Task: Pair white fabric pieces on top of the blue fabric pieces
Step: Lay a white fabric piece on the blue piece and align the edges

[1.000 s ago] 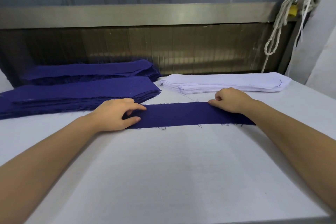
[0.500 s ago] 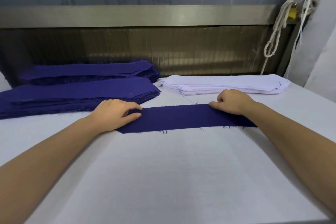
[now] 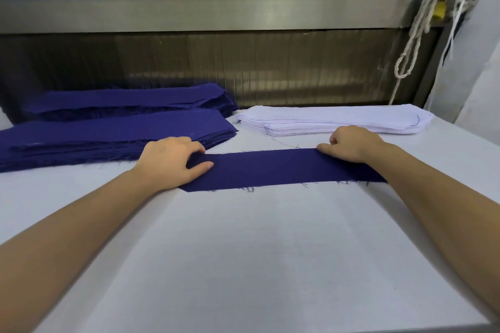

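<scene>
A single dark blue fabric strip (image 3: 270,167) lies flat across the white table (image 3: 257,251) in front of me. My left hand (image 3: 170,162) holds its left end, thumb on top of the cloth and fingers curled at the far edge. My right hand (image 3: 351,143) grips the right end, with curled fingers pinching the far edge. A stack of white fabric pieces (image 3: 338,120) sits just behind the strip on the right. Two stacks of blue pieces lie at the left, a near stack (image 3: 108,132) and a far stack (image 3: 130,100).
A metal panel with a ribbed dark screen (image 3: 216,13) closes the back of the table. A knotted white rope (image 3: 411,43) hangs at the back right beside a pale wall. The table's front edge runs along the bottom right.
Both hands have drawn the blue strip slightly toward me. Its near left corner now shows below my left hand. The stacks have not moved.
</scene>
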### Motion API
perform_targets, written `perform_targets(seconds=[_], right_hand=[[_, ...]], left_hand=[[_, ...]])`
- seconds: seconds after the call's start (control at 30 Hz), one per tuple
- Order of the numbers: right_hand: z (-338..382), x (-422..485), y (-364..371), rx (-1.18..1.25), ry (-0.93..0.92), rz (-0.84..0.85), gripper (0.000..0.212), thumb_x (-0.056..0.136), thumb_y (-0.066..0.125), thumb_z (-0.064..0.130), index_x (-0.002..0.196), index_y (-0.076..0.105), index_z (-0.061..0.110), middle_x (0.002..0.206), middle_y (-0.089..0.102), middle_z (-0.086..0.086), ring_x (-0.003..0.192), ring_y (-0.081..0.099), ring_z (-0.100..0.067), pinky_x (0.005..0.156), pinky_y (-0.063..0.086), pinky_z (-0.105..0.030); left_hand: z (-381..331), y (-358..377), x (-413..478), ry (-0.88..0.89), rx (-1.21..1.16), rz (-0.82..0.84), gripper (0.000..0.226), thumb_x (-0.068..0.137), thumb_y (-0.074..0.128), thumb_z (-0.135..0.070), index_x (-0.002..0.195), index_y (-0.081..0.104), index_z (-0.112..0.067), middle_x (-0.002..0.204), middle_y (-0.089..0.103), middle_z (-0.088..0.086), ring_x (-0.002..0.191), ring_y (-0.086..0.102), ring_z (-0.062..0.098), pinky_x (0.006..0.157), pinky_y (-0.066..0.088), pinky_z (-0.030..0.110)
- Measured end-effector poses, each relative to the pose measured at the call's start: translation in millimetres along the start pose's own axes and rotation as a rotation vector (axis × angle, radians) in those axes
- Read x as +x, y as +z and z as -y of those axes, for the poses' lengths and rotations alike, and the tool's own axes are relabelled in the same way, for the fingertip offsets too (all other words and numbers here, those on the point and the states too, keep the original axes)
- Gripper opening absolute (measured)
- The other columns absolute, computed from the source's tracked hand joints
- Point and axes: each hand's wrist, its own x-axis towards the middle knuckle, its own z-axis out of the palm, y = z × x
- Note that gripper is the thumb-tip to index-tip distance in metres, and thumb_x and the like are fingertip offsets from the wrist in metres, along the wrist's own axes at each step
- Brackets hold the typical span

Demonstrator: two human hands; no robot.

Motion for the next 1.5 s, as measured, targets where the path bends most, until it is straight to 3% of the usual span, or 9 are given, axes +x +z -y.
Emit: perform_targets(seconds=[0.2, 0.33, 0.47, 0.57, 0.8, 0.97, 1.2, 1.37, 1.5], right_hand=[[17, 11, -2, 0.052, -0.044, -0.127, 0.032, 0.087, 0.052, 0.032, 0.061, 0.042, 0.017, 0.067, 0.048, 0.000, 0.073, 0.048, -0.026, 0.059, 0.032, -0.028], [43, 25, -2, 0.132, -0.121, -0.284, 0.008, 0.088, 0.049, 0.022, 0.084, 0.052, 0.015, 0.078, 0.052, -0.001, 0.080, 0.051, -0.026, 0.065, 0.031, -0.028], [70, 42, 2, 0.162, -0.215, -0.287, 0.031, 0.094, 0.045, 0.020, 0.124, 0.055, 0.016, 0.115, 0.055, -0.007, 0.111, 0.049, -0.028, 0.082, 0.039, -0.033], [82, 53, 8, 0.001, -0.277, -0.325, 0.038, 0.098, 0.040, 0.023, 0.136, 0.047, 0.019, 0.125, 0.046, -0.008, 0.116, 0.038, -0.028, 0.094, 0.032, -0.034], [89, 68, 10, 0.050, -0.269, -0.335, 0.026, 0.098, 0.037, 0.016, 0.097, 0.063, 0.018, 0.106, 0.053, -0.005, 0.106, 0.046, -0.029, 0.079, 0.026, -0.031], [89, 70, 14, 0.113, -0.267, -0.375, 0.029, 0.098, 0.037, 0.016, 0.109, 0.065, 0.017, 0.114, 0.059, -0.004, 0.105, 0.048, -0.026, 0.083, 0.031, -0.030], [90, 71, 14, 0.327, -0.202, -0.425, 0.019, 0.094, 0.048, 0.015, 0.100, 0.066, 0.013, 0.106, 0.063, -0.003, 0.100, 0.051, -0.024, 0.085, 0.036, -0.031], [90, 70, 17, 0.516, -0.154, -0.464, 0.019, 0.094, 0.053, 0.026, 0.092, 0.066, 0.013, 0.094, 0.066, -0.002, 0.091, 0.056, -0.023, 0.080, 0.045, -0.038], [91, 69, 19, 0.517, -0.186, -0.542, 0.019, 0.094, 0.053, 0.027, 0.096, 0.067, 0.015, 0.097, 0.063, -0.002, 0.094, 0.052, -0.021, 0.082, 0.040, -0.031]], left_hand=[[-11, 0, 13, 0.048, 0.036, -0.009, 0.040, 0.089, 0.040, -0.060, 0.109, 0.060, -0.032, 0.088, 0.046, -0.016, 0.093, 0.051, 0.011, 0.055, 0.033, 0.024], [-25, 0, 33, -0.005, -0.070, -0.031, 0.030, 0.091, 0.044, -0.053, 0.099, 0.061, -0.030, 0.082, 0.046, -0.013, 0.085, 0.047, 0.012, 0.060, 0.032, 0.026], [-42, 3, 59, -0.064, -0.217, -0.064, 0.015, 0.091, 0.050, -0.037, 0.094, 0.062, -0.028, 0.070, 0.044, -0.015, 0.080, 0.048, 0.012, 0.061, 0.032, 0.027], [-49, 10, 79, -0.131, -0.317, -0.071, 0.013, 0.090, 0.051, -0.028, 0.094, 0.063, -0.027, 0.069, 0.047, -0.016, 0.079, 0.049, 0.013, 0.063, 0.034, 0.027], [-59, 28, 116, -0.298, -0.596, -0.062, 0.010, 0.089, 0.056, -0.026, 0.096, 0.063, -0.029, 0.080, 0.054, -0.012, 0.087, 0.054, 0.017, 0.072, 0.045, 0.033], [-64, 36, 133, -0.338, -0.720, -0.079, 0.021, 0.089, 0.059, -0.026, 0.110, 0.061, -0.026, 0.084, 0.055, -0.009, 0.095, 0.055, 0.018, 0.086, 0.047, 0.039], [-65, 48, 133, -0.338, -0.721, -0.126, 0.019, 0.093, 0.054, -0.029, 0.107, 0.066, -0.028, 0.075, 0.053, -0.013, 0.090, 0.055, 0.018, 0.079, 0.047, 0.036], [-70, 41, 137, -0.322, -0.755, -0.180, 0.022, 0.094, 0.050, -0.033, 0.109, 0.066, -0.028, 0.091, 0.062, -0.008, 0.095, 0.058, 0.018, 0.083, 0.049, 0.037], [-73, 38, 140, -0.314, -0.762, -0.197, 0.021, 0.094, 0.050, -0.030, 0.107, 0.066, -0.027, 0.090, 0.063, -0.008, 0.093, 0.058, 0.017, 0.080, 0.049, 0.037]])
